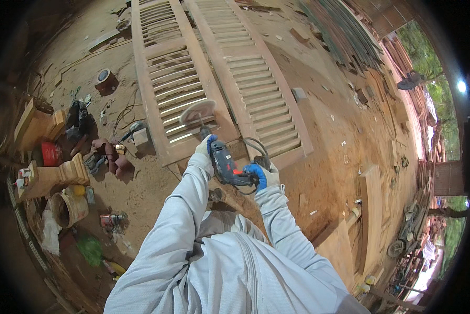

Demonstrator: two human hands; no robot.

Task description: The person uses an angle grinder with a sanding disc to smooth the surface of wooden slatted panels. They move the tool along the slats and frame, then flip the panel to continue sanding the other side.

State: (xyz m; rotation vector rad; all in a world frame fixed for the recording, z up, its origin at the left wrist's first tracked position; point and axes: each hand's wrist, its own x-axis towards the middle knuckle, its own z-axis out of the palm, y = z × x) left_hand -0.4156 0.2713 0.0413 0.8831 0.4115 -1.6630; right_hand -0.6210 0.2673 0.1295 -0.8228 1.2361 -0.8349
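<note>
While the left hand (205,147) grips the front of a drill (224,160) and the right hand (265,176) its rear, the blurred disc (198,111) hides near-end slats (174,114) of the left shutter (164,51); drill markings are illegible.

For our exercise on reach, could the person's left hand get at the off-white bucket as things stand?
Probably not: the left hand grips the power drill, and the off-white bucket sits well off to the left.
</note>
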